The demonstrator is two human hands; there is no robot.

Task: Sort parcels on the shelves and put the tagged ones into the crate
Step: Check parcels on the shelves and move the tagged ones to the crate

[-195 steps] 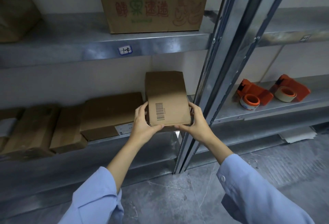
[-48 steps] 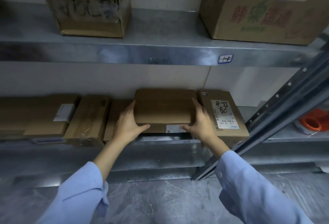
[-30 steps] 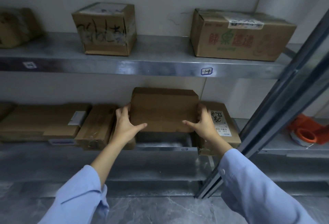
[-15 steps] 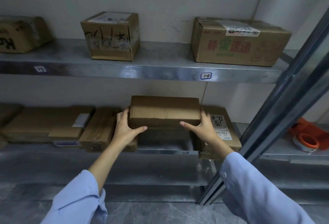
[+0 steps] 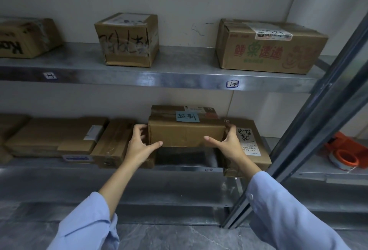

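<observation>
I hold a flat brown cardboard parcel lifted off the middle shelf, between the shelf levels. Its top face shows a blue handwritten tag and a white shipping label. My left hand grips its left end, thumb under the front edge. My right hand grips its right end the same way. The gap on the shelf below the parcel is dark and bare. No crate is in view.
More flat parcels lie on the middle shelf: one at left, one beside my left hand, a labelled one at right. Three boxes stand on the upper shelf. A steel upright crosses at right; orange tape dispensers beyond it.
Both hands pulled the parcel off the shelf and tipped it, so its top face with the blue tag now shows. The view also rose slightly.
</observation>
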